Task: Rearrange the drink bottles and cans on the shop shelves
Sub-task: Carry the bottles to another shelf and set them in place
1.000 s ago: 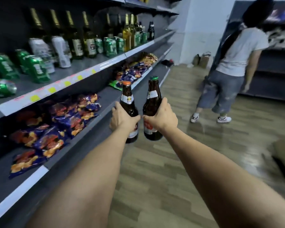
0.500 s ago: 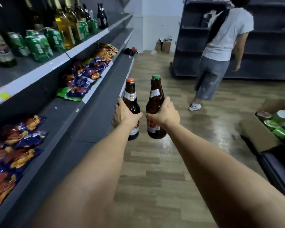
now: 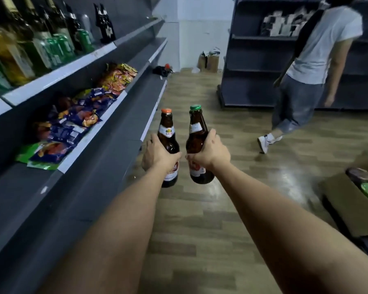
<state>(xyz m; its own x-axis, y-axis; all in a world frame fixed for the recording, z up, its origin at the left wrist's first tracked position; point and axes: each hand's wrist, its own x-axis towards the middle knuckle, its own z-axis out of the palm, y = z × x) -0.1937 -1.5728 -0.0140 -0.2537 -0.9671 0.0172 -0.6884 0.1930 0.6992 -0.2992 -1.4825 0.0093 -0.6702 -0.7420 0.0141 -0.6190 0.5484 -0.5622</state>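
Observation:
My left hand [image 3: 157, 155] grips a brown beer bottle with an orange cap [image 3: 167, 132], held upright over the aisle floor. My right hand [image 3: 210, 153] grips a second brown bottle with a green cap [image 3: 197, 132], tilted slightly and close beside the first. Both arms stretch forward in front of me. On the upper shelf [image 3: 57, 73] to the left stand tall glass bottles [image 3: 6, 49] and green cans [image 3: 57, 47], with dark bottles [image 3: 104, 22] farther along.
Snack bags [image 3: 77, 122] fill the middle shelf on the left; its near part is bare. A person [image 3: 310, 71] walks ahead on the right beside dark shelving [image 3: 255, 60]. A cardboard box with cans [image 3: 353, 198] sits on the floor at right.
The view has moved forward along the aisle and turned right; the shelf bottles slid left. Both hands still hold their bottles side by side. The person has stepped farther right.

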